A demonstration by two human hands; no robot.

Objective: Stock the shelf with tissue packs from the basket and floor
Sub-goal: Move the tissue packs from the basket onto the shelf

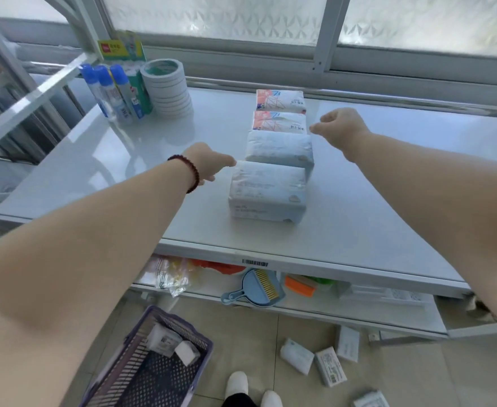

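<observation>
Several tissue packs stand in a row on the white shelf [358,230]: two pale blue ones in front, the nearest [266,190] and the second [279,149], then two pink-and-white ones [279,122] [279,100] behind. My left hand [209,165], with a dark bead bracelet, touches the left end of the nearest pack and holds nothing. My right hand [338,123] hovers loosely curled just right of the pink packs, holding nothing. On the floor stands a purple basket [141,374] with small tissue packs [165,342] in it, and more packs [329,367] lie loose on the tiles.
Blue-capped bottles [109,92] and a stack of tape rolls [168,89] stand at the shelf's back left. A blue dustpan with brush [256,286] and other goods lie on the lower shelf. My white shoes [253,389] are by the basket.
</observation>
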